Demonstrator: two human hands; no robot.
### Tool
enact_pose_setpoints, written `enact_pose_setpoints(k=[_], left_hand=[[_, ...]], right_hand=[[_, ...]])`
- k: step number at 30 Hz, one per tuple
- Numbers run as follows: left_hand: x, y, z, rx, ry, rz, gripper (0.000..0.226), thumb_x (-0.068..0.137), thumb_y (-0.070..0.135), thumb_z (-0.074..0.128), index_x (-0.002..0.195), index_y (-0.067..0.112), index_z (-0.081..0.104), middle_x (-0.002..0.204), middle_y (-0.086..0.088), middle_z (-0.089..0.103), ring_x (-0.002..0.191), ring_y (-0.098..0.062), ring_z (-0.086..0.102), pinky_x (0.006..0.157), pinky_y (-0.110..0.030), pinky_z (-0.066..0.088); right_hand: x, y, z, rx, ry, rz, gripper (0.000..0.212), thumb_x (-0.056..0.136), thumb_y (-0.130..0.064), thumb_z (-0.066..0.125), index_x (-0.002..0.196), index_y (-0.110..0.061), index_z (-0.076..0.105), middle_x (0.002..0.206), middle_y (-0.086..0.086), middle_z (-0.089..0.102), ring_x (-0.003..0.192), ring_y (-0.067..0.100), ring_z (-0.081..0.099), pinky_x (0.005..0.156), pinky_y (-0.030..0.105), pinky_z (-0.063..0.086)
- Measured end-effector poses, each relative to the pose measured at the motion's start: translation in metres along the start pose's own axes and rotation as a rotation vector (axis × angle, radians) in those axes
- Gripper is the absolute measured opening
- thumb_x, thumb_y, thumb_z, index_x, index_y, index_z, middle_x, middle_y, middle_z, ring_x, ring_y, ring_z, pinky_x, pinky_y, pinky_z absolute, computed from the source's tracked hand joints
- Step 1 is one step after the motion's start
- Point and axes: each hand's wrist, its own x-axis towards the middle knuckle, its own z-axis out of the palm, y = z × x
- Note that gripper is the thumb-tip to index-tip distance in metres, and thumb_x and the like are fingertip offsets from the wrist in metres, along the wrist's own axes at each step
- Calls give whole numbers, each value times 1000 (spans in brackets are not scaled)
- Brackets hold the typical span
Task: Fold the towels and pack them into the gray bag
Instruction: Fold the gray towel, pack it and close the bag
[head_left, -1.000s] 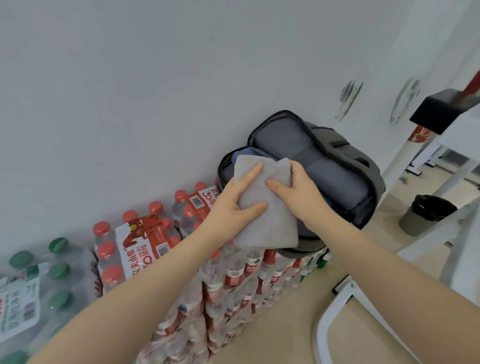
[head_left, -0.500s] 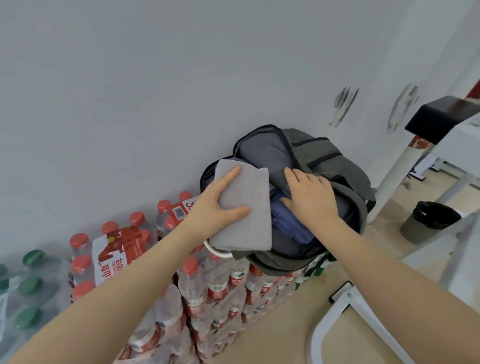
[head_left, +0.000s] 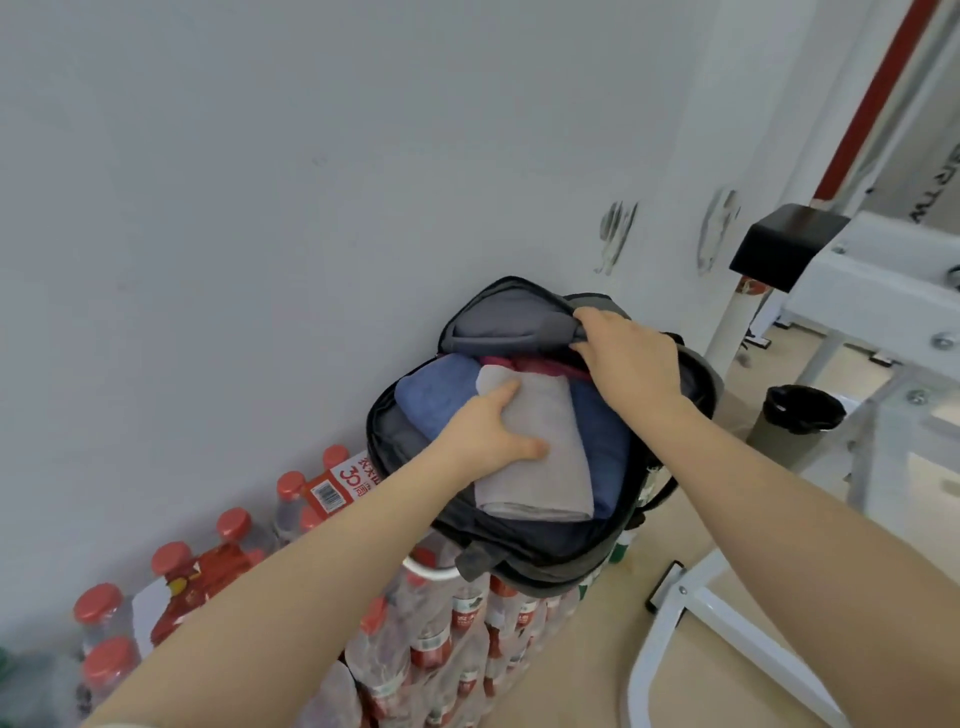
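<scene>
One head-worn camera looks forward and down, close over the gray bag (head_left: 545, 551). The wall (head_left: 260, 208) fills ten to twelve o'clock.

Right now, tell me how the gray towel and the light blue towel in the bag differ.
The gray towel lies on top under the left hand, which presses on it; no hand touches the light blue towel. The gray towel sits in the middle of the gray bag, while the light blue towel sits toward the wall side, partly covered. The gray towel's folded edge shows; the light blue towel looks bunched. Both lie inside the open bag.
</scene>
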Motion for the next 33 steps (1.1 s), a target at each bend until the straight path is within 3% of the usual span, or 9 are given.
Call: enact_pose_setpoints(k=[7, 10, 13, 16, 18, 20, 22, 25, 33], left_hand=[[31, 6, 21, 11, 189, -16, 87, 81, 36, 65, 147, 23, 9, 141, -17, 34, 123, -28, 41, 91, -24, 33], [21, 6, 23, 237, 171, -50, 81, 84, 52, 54, 147, 29, 8, 149, -19, 14, 129, -32, 32, 98, -31, 30], [1, -12, 12, 699, 265, 285, 83, 74, 78, 21, 145, 35, 17, 155, -8, -13, 139, -28, 2, 109, -41, 6], [-2, -31, -2, 827, -17, 462, 111, 54, 89, 14, 147, 29, 6, 157, -6, -7, 144, -23, -4, 112, -30, -8], [8, -42, -1, 840, -40, 497, 108, 56, 85, 23, 147, 28, 5, 157, -9, -1, 145, -25, 0, 112, -31, -4], [16, -44, 7, 784, 31, 500, 100, 62, 80, 28, 146, 25, 22, 155, -13, 15, 143, -30, 15, 114, -36, 10], [23, -39, 17, 722, 107, 451, 94, 64, 77, 26, 142, 25, 33, 151, -13, 26, 139, -31, 25, 113, -38, 19], [35, -28, 37, 721, 173, 350, 95, 62, 75, 19, 141, 24, 36, 150, -15, 29, 138, -33, 26, 113, -40, 20], [18, -42, 34, 646, 208, 399, 91, 70, 72, 35, 139, 12, 39, 143, -20, 39, 133, -35, 36, 108, -44, 30]], right_hand=[[-4, 1, -4, 3, -21, -8, 38, 98, -37, 35, 125, -14, 47, 119, 7, 58, 98, 31, 60, 62, 34, 36], [-5, 2, -2, 35, -38, -1, 37, 96, -40, 39, 123, -16, 48, 118, 5, 59, 100, 28, 60, 64, 32, 36], [-17, 4, 3, 141, -46, -16, 44, 91, -45, 47, 125, -18, 50, 120, 4, 61, 105, 27, 59, 74, 35, 43], [-26, 9, 8, 246, -121, -89, 56, 86, -46, 57, 132, -16, 47, 133, 4, 55, 118, 25, 53, 90, 36, 42], [-30, 15, 7, 255, -199, -165, 67, 82, -45, 63, 138, -15, 41, 140, 5, 48, 127, 23, 46, 101, 34, 36], [-32, 20, 8, 192, -235, -213, 71, 81, -40, 65, 140, -13, 37, 142, 7, 45, 130, 23, 43, 106, 35, 31], [-30, 20, 8, 132, -174, -207, 57, 85, -27, 60, 136, -8, 43, 134, 12, 53, 120, 28, 53, 97, 37, 40], [-22, 16, 5, 91, -8, -189, 37, 83, -8, 56, 119, 1, 57, 101, 19, 68, 82, 34, 67, 62, 35, 50], [-35, 9, 7, 179, -65, -158, 46, 80, -18, 65, 122, -2, 57, 107, 18, 68, 91, 35, 66, 73, 39, 52]])
